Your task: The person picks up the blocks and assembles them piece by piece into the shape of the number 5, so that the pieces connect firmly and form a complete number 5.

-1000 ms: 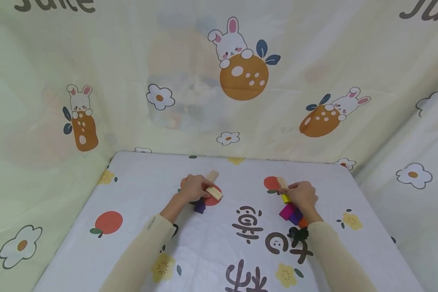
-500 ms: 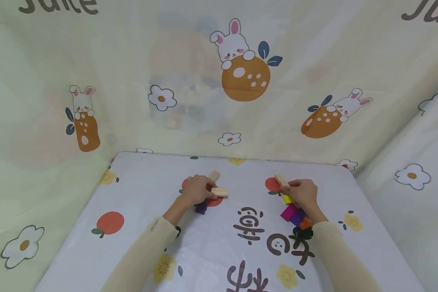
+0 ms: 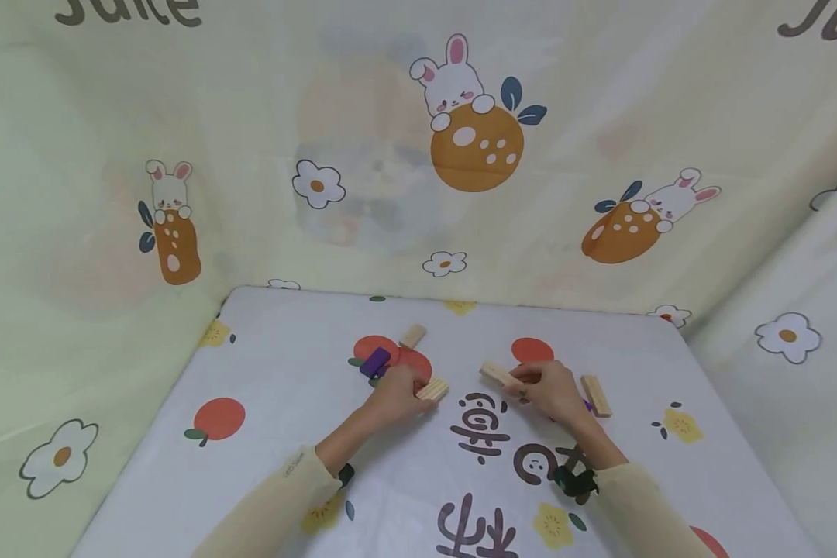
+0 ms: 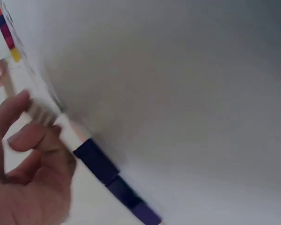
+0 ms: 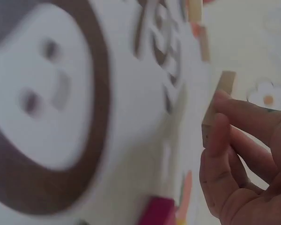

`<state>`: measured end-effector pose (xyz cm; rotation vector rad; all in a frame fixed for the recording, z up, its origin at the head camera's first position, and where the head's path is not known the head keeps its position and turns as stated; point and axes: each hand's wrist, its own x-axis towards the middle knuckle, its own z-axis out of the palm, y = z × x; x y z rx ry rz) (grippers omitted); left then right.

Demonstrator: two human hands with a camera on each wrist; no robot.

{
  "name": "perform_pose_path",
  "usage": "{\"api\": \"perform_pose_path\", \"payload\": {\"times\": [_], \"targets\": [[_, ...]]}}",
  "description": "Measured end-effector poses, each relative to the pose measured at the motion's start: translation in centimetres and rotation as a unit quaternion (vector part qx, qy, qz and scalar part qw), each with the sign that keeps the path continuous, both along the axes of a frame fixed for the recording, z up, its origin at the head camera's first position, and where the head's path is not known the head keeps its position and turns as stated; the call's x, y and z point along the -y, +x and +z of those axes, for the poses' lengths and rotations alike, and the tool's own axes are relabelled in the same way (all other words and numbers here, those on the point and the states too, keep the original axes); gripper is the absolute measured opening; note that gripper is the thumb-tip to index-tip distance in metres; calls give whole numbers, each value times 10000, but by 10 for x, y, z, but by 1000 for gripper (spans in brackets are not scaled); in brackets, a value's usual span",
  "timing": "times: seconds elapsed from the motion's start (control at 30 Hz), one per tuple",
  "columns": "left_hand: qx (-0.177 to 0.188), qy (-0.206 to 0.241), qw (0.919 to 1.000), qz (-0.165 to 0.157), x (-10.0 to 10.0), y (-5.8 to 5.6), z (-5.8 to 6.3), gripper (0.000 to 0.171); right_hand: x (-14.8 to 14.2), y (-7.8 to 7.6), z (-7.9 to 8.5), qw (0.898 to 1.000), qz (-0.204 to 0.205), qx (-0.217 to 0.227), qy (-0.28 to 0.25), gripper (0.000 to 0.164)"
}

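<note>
My left hand (image 3: 399, 397) pinches a pale, grooved wooden block (image 3: 434, 389) above the table, left of centre in the head view. That block is blurred in the left wrist view. My right hand (image 3: 552, 391) pinches another plain wooden block (image 3: 498, 374) between thumb and fingers; the right wrist view shows the same block (image 5: 220, 101) tilted. The two held blocks are apart, with a short gap between them. Behind my left hand lie dark purple blocks (image 3: 375, 362), seen as a line of purple blocks (image 4: 96, 161) in the left wrist view.
One wooden block (image 3: 413, 336) lies beyond the left hand, another wooden block (image 3: 596, 396) right of the right hand. A coloured row of blocks (image 4: 7, 33) is mostly hidden under the right hand in the head view. The printed tablecloth (image 3: 272, 349) meets hanging cloth behind.
Both hands have moved toward the table's middle and nearer, each carrying its wooden block. The purple blocks at left and a wooden block at right have come into sight.
</note>
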<state>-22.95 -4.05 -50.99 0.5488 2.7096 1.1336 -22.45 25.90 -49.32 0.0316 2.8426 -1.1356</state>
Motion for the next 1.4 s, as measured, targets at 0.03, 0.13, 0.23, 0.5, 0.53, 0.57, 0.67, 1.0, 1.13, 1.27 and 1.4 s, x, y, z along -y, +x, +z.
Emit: {"api": "perform_pose_path", "payload": {"times": [0.03, 0.13, 0.23, 0.5, 0.53, 0.57, 0.67, 1.0, 1.13, 1.27, 1.4], "targets": [[-35, -70, 10000, -39, -1, 2, -2, 25, 4, 2, -3, 9999, 68, 16, 92, 33], [-71, -371, 9992, -105, -3, 6, -5, 32, 13, 8, -13, 9994, 125, 138, 308, 32], [62, -669, 9976, -156, -5, 8, -3, 52, 19, 12, -20, 9988, 4, 272, 395, 30], [1170, -1188, 9840, -625, -3, -3, 22, 82, 20, 15, -12, 9982, 55, 397, 448, 37], [1228, -1203, 9827, -688, -2, -5, 25, 79, 19, 14, -10, 9982, 48, 429, 411, 38], [1238, -1226, 9818, -751, -1, -7, 28, 76, 18, 14, -9, 9982, 61, 445, 388, 39], [1422, -1091, 9806, -789, 1, -10, 31, 69, 16, 12, -7, 9977, 23, 638, 234, 34], [1821, -130, 9824, -386, -1, -3, 20, 71, 17, 13, -10, 9977, 215, 561, 311, 29], [1783, -73, 9834, -311, -4, -1, 19, 72, 21, 12, -11, 9978, 286, 542, 260, 27], [1744, -119, 9842, -294, -6, 1, 19, 73, 27, 10, -12, 9975, 284, 570, 316, 25], [1645, -163, 9856, -342, -7, 2, 19, 72, 30, 8, -13, 9972, 263, 610, 351, 25]]}}
